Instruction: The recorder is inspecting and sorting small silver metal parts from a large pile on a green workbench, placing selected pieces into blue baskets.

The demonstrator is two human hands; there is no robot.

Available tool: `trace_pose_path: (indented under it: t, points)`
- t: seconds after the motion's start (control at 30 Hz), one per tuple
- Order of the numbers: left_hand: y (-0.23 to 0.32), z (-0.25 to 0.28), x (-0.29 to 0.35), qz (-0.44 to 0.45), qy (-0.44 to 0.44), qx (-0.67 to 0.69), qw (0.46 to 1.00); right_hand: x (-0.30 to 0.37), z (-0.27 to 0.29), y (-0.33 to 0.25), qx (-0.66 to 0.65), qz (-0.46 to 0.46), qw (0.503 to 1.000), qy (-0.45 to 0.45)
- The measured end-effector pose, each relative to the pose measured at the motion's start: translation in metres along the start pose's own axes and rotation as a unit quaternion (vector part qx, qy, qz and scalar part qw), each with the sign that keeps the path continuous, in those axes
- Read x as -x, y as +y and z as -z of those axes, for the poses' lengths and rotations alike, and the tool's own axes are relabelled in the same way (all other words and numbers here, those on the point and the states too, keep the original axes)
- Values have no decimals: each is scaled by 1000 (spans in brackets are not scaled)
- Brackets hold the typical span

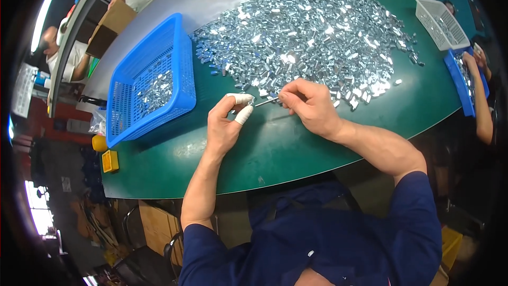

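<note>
White finger covers wrap the thumb and forefinger of my left hand (224, 125). Its fingers are closed in a pinch on a small shiny metal piece (252, 100), mostly hidden by the fingertips. Closed around a thin metal rod (266, 101), my right hand (317, 110) points it leftward, its tip at or beside that piece; contact is unclear. Both hands are above the green table (286, 151), just on the near side of a broad heap of small silvery metal parts (312, 37).
Left of the heap stands a blue plastic basket (185, 74) with metal parts inside. A small yellow box (110, 161) sits at the left edge. At the far right are a white basket (444, 27) and a blue tray (459, 82), where another person's hands work. More people are at upper left.
</note>
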State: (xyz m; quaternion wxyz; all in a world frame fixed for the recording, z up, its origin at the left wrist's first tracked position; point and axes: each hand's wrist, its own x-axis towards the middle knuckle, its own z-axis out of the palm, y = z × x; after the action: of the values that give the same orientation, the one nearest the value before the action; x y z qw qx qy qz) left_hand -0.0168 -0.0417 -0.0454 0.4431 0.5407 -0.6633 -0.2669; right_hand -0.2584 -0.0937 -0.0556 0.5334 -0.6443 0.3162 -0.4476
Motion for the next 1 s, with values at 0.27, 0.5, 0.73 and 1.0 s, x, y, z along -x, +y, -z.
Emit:
trace_pose_path:
  t: [0.27,0.5,0.73,1.0]
  points:
    - [11,1,3,-43,-39,-34,998,-4,-4,-4,77,37,996,-9]
    - [17,-15,3,-122,-76,-58,988,4,-5,-3,188,81,977,-50]
    - [8,-9,9,-124,-71,-77,987,3,-9,1,180,71,979,-67]
    - [10,-10,6,-115,-74,-69,988,3,-10,-2,159,93,981,-59]
